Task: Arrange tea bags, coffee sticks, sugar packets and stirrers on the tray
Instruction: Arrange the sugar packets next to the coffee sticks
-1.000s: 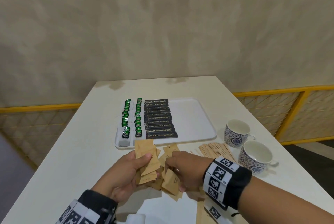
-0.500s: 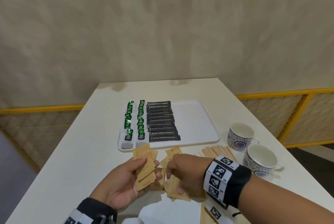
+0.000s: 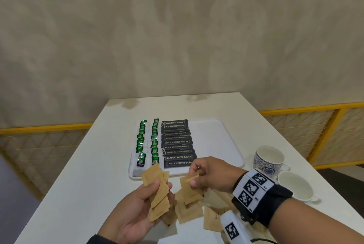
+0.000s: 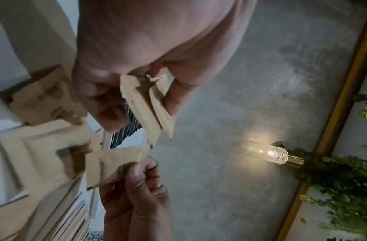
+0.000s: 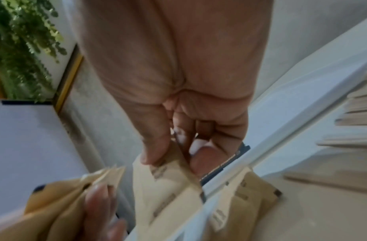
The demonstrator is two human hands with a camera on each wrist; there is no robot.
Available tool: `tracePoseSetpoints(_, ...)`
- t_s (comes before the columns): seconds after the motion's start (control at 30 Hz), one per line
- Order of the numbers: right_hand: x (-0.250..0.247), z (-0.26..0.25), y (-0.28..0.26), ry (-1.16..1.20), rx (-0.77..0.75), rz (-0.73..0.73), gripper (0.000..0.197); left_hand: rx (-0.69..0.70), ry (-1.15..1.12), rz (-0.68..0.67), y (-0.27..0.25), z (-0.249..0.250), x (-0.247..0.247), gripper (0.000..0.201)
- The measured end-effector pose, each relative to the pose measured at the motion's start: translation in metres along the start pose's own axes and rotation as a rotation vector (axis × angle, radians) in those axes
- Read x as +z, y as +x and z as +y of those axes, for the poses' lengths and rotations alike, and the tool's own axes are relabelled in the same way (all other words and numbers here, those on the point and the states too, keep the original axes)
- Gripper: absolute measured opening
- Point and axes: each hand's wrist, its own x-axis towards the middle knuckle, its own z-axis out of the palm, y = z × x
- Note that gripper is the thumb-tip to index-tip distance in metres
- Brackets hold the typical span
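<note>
My left hand grips a fan of several brown sugar packets just in front of the white tray. Beside it, my right hand pinches one sugar packet between thumb and fingers, above a loose pile of packets on the table. The left wrist view shows the held fan and the pinched packet. On the tray's left part lie two rows of green tea bags and a column of black coffee sticks. Wooden stirrers lie on the table to the right.
Two blue-patterned cups stand at the right of the white table. The right half of the tray is bare. A yellow rail runs behind the table, along the wall.
My right hand has risen from the pile with one packet pinched and now hangs beside the left hand's fan. The left hand still holds its packets.
</note>
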Motion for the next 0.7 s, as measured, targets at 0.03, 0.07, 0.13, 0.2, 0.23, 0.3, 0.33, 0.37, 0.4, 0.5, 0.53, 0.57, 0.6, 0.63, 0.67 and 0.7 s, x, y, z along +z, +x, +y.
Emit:
tracePoseSetpoints(0.03,-0.001,-0.001,0.0,0.078,0.002,-0.004,0.013,0.003,0.012,0.005,0.001,0.0,0.002,0.052)
tracePoseSetpoints(0.07,-0.002,-0.002,0.0,0.157,0.008,-0.005,0.011,0.008,0.016,0.006,0.002,0.0,0.004,0.052)
tracePoseSetpoints(0.13,-0.003,-0.004,-0.002,0.318,0.011,0.001,0.009,0.013,0.01,-0.009,0.003,0.0,0.009,0.052)
tracePoseSetpoints(0.2,-0.004,-0.007,-0.002,0.423,0.0,0.017,0.008,0.008,-0.005,-0.062,0.004,-0.001,0.014,0.05)
tracePoseSetpoints(0.23,-0.006,-0.009,-0.003,0.451,-0.007,0.031,0.008,0.011,-0.009,-0.09,0.005,-0.001,0.017,0.046)
tracePoseSetpoints(0.3,-0.008,-0.012,-0.003,0.475,-0.024,0.07,0.011,0.049,-0.017,-0.136,0.006,0.0,0.023,0.039)
tracePoseSetpoints(0.33,-0.009,-0.013,-0.003,0.485,-0.03,0.093,0.014,0.083,-0.024,-0.147,0.007,0.002,0.027,0.038)
tracePoseSetpoints(0.37,-0.011,-0.015,-0.004,0.493,-0.033,0.11,0.02,0.122,-0.029,-0.153,0.008,0.004,0.03,0.037)
tracePoseSetpoints(0.4,-0.012,-0.016,-0.005,0.499,-0.034,0.121,0.026,0.162,-0.032,-0.156,0.01,0.007,0.033,0.034)
tracePoseSetpoints(0.5,-0.018,-0.019,-0.01,0.519,-0.055,0.096,0.04,0.274,0.018,-0.115,0.017,0.014,0.038,0.025)
tracePoseSetpoints(0.53,-0.02,-0.02,-0.01,0.524,-0.067,0.08,0.042,0.3,0.04,-0.111,0.019,0.015,0.04,0.025)
tracePoseSetpoints(0.57,-0.022,-0.02,-0.009,0.525,-0.075,0.079,0.043,0.321,0.062,-0.111,0.021,0.016,0.042,0.026)
tracePoseSetpoints(0.6,-0.023,-0.021,-0.008,0.522,-0.078,0.094,0.043,0.341,0.082,-0.108,0.023,0.017,0.044,0.026)
tracePoseSetpoints(0.63,-0.024,-0.021,-0.006,0.52,-0.078,0.116,0.042,0.355,0.103,-0.105,0.025,0.017,0.046,0.026)
tracePoseSetpoints(0.67,-0.025,-0.021,-0.003,0.524,-0.079,0.139,0.038,0.371,0.124,-0.1,0.027,0.017,0.047,0.027)
tracePoseSetpoints(0.7,-0.026,-0.021,-0.001,0.539,-0.084,0.152,0.031,0.383,0.142,-0.092,0.03,0.016,0.048,0.028)
